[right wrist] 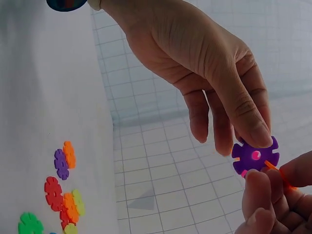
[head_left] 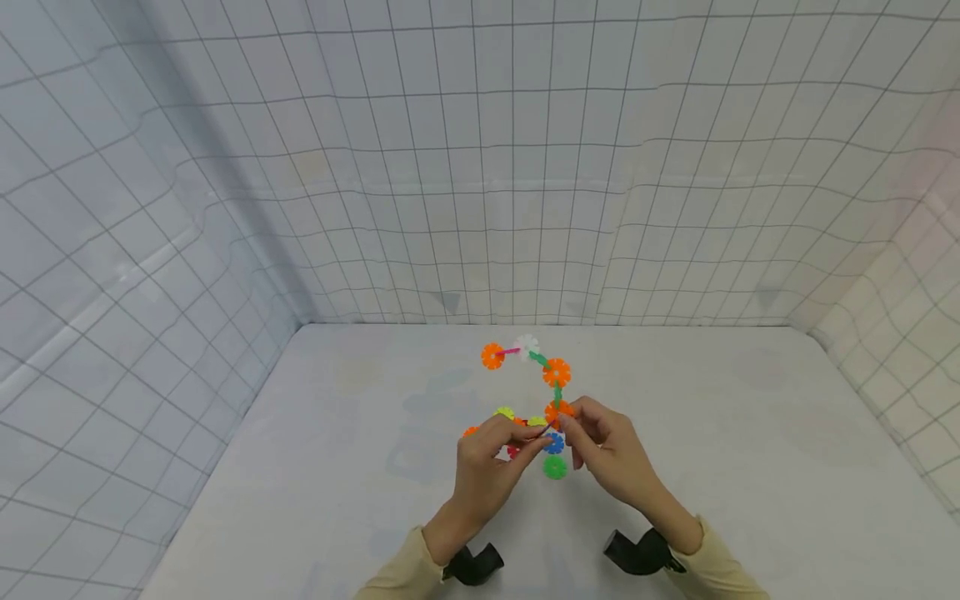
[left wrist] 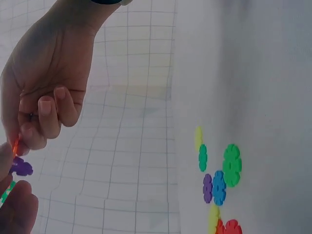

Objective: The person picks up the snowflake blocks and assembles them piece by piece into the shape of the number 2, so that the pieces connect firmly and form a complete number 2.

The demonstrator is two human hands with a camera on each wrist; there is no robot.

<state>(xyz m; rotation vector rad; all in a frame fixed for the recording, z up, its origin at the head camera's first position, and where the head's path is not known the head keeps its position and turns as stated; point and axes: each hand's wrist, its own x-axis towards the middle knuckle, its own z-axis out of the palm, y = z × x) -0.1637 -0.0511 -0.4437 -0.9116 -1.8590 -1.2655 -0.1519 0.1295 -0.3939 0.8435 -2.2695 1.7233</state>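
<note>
Both hands meet above the white table. My left hand (head_left: 487, 462) pinches an orange snowflake disc (right wrist: 271, 166), seen edge-on in the right wrist view. Between the thumb and fingers of my right hand (head_left: 611, 450) is a purple snowflake disc (right wrist: 248, 157), which touches the orange one. From the hands a chain of joined discs curves away in the head view, with an orange disc (head_left: 557, 372), a white disc (head_left: 527, 346) and an orange end disc (head_left: 492, 356). Fingers hide part of the joint.
Loose discs lie on the table (head_left: 300, 467) below the hands, among them a green disc (head_left: 555, 467), a blue disc (head_left: 554, 442) and a red disc (right wrist: 52, 193). Gridded white sheeting (head_left: 525, 167) rises behind and at both sides. Black wrist cameras (head_left: 637, 552) sit on both wrists.
</note>
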